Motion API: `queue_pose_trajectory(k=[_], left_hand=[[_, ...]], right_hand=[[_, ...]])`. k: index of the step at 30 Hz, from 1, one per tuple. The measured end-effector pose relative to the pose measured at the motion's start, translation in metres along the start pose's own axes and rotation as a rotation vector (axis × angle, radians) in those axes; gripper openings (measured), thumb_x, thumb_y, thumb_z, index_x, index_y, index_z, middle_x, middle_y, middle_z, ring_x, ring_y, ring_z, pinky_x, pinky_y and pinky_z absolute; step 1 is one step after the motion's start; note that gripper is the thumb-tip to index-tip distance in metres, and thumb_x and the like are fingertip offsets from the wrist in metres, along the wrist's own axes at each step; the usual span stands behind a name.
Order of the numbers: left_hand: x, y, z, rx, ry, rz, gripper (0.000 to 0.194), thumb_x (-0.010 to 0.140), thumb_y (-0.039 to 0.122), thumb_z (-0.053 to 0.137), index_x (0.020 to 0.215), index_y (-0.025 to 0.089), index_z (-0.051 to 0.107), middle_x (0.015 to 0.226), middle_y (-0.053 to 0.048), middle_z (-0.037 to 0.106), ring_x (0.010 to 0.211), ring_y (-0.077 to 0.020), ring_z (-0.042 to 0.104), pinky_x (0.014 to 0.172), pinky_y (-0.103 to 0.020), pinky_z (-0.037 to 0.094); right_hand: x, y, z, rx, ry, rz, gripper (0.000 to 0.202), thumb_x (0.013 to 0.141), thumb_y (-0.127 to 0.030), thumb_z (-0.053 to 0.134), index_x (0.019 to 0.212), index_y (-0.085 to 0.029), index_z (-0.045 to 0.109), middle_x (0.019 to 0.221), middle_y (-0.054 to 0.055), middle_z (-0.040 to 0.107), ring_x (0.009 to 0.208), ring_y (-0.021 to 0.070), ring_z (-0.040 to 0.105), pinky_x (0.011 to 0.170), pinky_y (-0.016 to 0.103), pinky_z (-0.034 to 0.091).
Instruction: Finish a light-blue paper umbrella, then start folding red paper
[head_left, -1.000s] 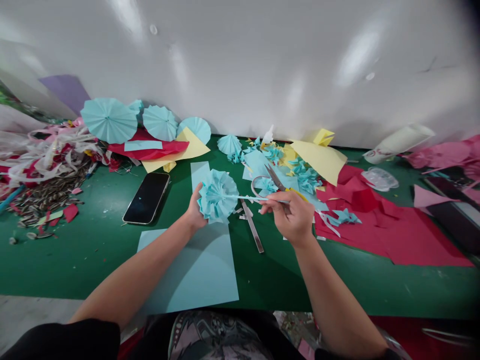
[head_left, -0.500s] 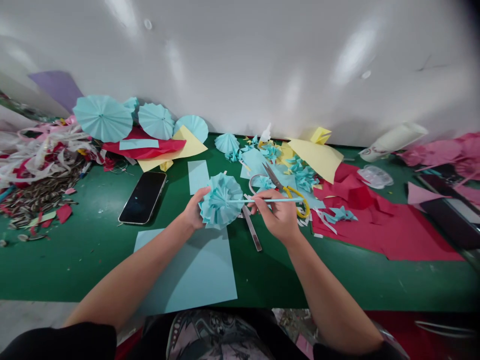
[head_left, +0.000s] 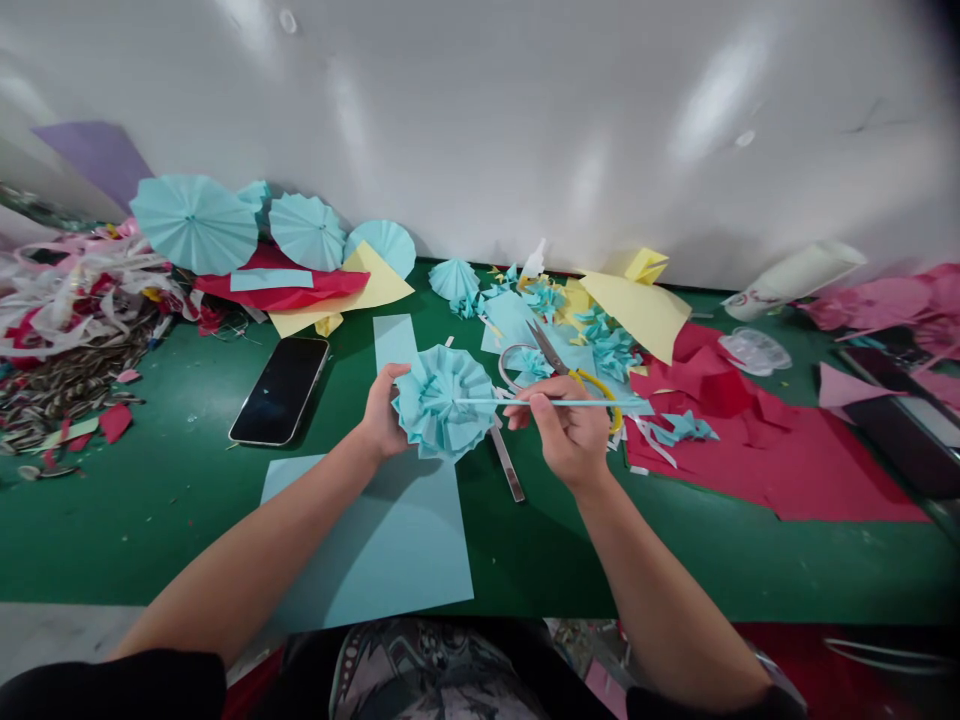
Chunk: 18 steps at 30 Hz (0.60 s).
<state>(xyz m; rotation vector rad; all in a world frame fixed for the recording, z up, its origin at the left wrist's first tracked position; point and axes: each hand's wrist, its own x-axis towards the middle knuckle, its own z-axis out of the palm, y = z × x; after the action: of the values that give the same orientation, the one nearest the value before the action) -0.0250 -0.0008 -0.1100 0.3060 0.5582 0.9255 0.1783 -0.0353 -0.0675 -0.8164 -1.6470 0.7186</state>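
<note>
Left grip (head_left: pixel 382 412), blue rosette (head_left: pixel 446 402), held by edge

The left hand (head_left: pixel 385 413) holds a pleated blue paper rosette (head_left: pixel 437 408) while the right hand (head_left: pixel 566 428) pinches a thin blue stick (head_left: pixel 589 403) whose end seems to meet the rosette's centre, above a green table (head_left: pixel 540 560).

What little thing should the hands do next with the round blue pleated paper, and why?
Maybe the right hand should gently roll the thin blue stick. It pinches the stick partway along, one end seems to meet the middle of the blue pleated paper, and the left hand holds that paper's edge.
</note>
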Motion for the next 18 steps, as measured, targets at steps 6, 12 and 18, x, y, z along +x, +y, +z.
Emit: queue_pose_trajectory(k=[6,12,18], left_hand=[[-0.003,0.001,0.007,-0.009,0.138,0.006,0.021,0.057,0.037,0.056,0.056,0.016,0.057,0.049,-0.002,0.058,0.063,-0.0236,0.063,0.060,-0.034,0.051],[-0.001,-0.001,0.005,-0.002,0.117,0.017,0.021,0.061,0.037,0.054,0.056,0.017,0.055,0.047,-0.002,0.055,0.061,-0.0217,0.062,0.055,-0.030,0.049],[0.001,-0.002,-0.002,0.040,0.109,-0.003,0.026,0.062,0.040,0.053,0.052,0.017,0.056,0.044,-0.001,0.054,0.044,-0.0163,0.055,0.045,-0.027,0.044]], right_hand=[[-0.004,0.005,-0.001,-0.080,-0.036,-0.018,0.010,0.085,-0.017,0.046,0.084,-0.020,0.055,0.067,0.000,0.062,0.057,0.0117,0.062,0.049,0.023,0.050],[-0.004,0.004,0.001,-0.133,-0.033,-0.025,0.009,0.085,-0.016,0.047,0.082,-0.020,0.054,0.067,0.000,0.063,0.056,0.0113,0.062,0.051,0.023,0.050],[-0.004,0.003,0.002,-0.165,-0.050,-0.058,0.010,0.084,-0.015,0.046,0.081,-0.020,0.053,0.069,0.000,0.063,0.054,0.0100,0.061,0.052,0.023,0.050]])
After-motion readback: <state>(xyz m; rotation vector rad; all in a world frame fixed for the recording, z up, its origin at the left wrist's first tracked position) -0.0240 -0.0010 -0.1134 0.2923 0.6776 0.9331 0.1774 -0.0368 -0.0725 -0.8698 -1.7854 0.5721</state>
